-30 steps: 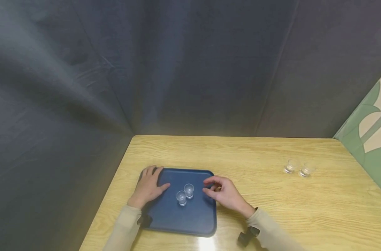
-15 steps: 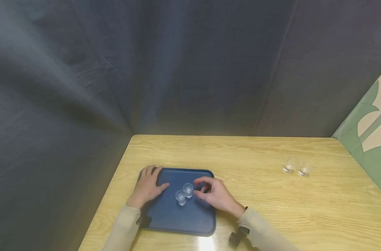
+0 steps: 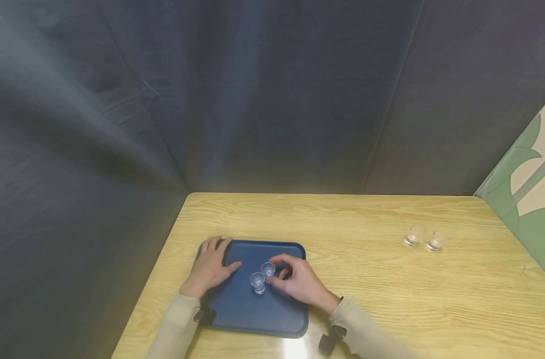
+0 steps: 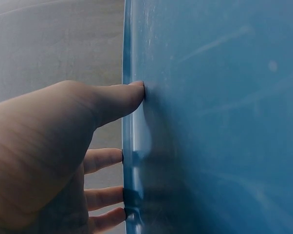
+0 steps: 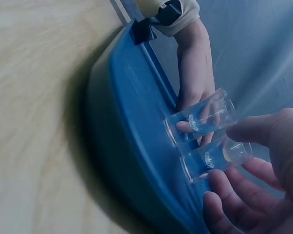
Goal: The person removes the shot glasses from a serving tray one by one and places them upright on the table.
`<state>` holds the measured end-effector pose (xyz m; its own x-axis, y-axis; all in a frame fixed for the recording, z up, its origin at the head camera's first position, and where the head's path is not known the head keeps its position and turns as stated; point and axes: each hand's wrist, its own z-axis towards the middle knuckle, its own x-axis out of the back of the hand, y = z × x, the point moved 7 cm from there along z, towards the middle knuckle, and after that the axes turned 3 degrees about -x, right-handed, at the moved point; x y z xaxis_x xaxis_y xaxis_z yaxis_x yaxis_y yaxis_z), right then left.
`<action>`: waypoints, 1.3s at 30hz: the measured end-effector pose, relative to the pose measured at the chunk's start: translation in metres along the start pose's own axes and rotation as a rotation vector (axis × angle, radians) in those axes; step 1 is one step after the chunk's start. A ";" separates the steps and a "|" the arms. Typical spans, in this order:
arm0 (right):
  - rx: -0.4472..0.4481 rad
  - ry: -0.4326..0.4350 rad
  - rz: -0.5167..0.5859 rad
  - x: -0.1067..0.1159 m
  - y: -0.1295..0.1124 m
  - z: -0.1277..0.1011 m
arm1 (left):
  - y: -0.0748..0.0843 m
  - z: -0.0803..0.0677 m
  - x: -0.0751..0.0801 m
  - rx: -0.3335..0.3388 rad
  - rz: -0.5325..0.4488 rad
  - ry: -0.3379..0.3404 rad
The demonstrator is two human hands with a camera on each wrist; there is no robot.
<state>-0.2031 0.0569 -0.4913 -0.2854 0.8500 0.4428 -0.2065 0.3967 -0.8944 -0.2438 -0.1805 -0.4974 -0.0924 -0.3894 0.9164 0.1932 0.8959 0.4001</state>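
Two clear shot glasses stand upright close together on a blue tray. Around the farther shot glass are the thumb and index finger of my right hand, one on either side of it; the right wrist view has this glass between them. Just left of it and nearer to me is the other shot glass, which no hand touches. My left hand rests at the tray's upper left corner, its fingers spread and fairly straight. In the left wrist view the thumb reaches over the tray rim.
Two more clear glasses, one beside the other, stand on the wooden table at the far right. A dark curtain hangs behind and to the left. A green-patterned panel borders the right side.
My right hand has moved left over the tray until its thumb and index finger came around the farther shot glass. The left hand and both tray glasses have stayed in place.
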 end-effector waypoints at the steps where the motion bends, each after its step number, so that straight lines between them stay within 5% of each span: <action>1: -0.004 -0.001 0.001 0.000 0.000 0.000 | 0.000 0.000 0.000 -0.001 0.003 -0.001; 39: -0.015 0.108 0.058 0.017 0.003 0.000 | 0.003 -0.003 0.003 -0.018 -0.013 0.010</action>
<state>-0.2082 0.0723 -0.4864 -0.1938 0.9037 0.3818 -0.1785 0.3502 -0.9195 -0.2409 -0.1794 -0.4930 -0.0850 -0.4036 0.9110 0.2096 0.8866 0.4124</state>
